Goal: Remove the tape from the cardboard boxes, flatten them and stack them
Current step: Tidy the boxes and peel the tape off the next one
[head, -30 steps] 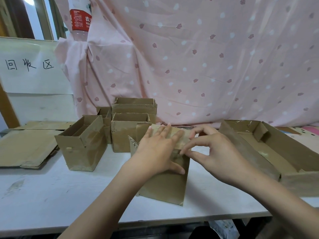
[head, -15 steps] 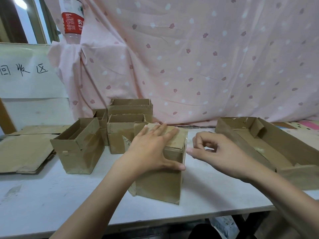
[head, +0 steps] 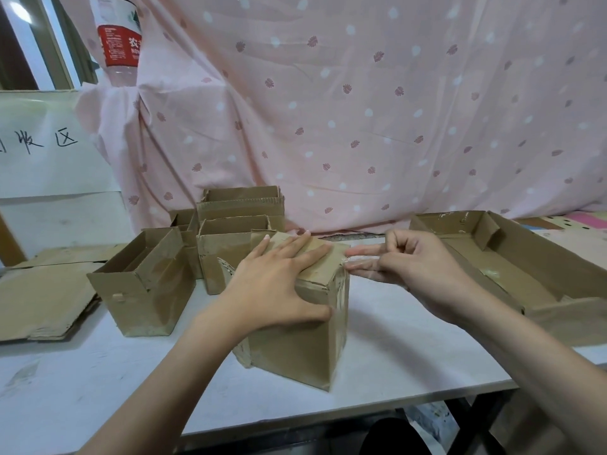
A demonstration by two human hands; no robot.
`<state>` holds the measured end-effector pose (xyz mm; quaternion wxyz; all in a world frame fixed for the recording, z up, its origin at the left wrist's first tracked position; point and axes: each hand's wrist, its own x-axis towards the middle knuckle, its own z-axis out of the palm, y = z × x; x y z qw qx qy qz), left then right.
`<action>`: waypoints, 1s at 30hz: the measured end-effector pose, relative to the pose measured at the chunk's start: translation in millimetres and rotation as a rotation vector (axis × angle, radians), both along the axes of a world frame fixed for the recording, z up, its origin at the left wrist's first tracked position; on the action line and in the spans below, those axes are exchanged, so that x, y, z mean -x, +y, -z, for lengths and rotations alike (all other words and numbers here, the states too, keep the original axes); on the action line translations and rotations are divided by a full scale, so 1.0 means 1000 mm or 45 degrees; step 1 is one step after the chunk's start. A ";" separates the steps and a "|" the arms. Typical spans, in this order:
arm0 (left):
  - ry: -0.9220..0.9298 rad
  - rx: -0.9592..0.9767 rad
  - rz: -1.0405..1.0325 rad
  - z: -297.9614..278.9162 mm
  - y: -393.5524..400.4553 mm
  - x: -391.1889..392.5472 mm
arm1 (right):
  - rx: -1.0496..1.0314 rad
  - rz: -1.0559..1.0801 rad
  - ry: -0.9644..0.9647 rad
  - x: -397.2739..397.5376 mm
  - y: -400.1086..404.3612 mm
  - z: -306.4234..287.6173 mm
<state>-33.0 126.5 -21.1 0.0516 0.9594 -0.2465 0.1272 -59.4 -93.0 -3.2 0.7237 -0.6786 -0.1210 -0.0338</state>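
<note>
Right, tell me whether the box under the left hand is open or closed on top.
Closed. The box has its top flaps folded flat, and the left hand presses on them with straight fingers.

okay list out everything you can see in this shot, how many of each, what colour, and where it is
Taped box: one, brown, table centre, under the left hand.
Clear tape: one strip, at that box's top right edge.
Open boxes: about four, brown, behind left.
Flattened cardboard: one pile, brown, far left.
Shallow tray box: one, brown, right.
Table: one, white.
Curtain: one, pink, behind.
Bottle: one, clear with red label, upper left.
Sign: one, white, left.
Left hand: pressing flat on the box top.
Right hand: fingers pinching the tape.
</note>
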 end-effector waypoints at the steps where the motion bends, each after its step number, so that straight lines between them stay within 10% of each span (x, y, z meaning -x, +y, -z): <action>1: -0.001 -0.002 0.009 0.000 0.001 0.000 | -0.016 0.005 0.006 -0.002 -0.001 0.000; 12: 0.011 -0.015 0.081 0.000 0.007 0.004 | -0.186 0.448 -0.210 -0.034 -0.003 -0.006; 30: -0.029 -0.035 0.058 0.001 0.003 0.002 | 0.976 -0.002 -0.143 -0.022 -0.005 -0.035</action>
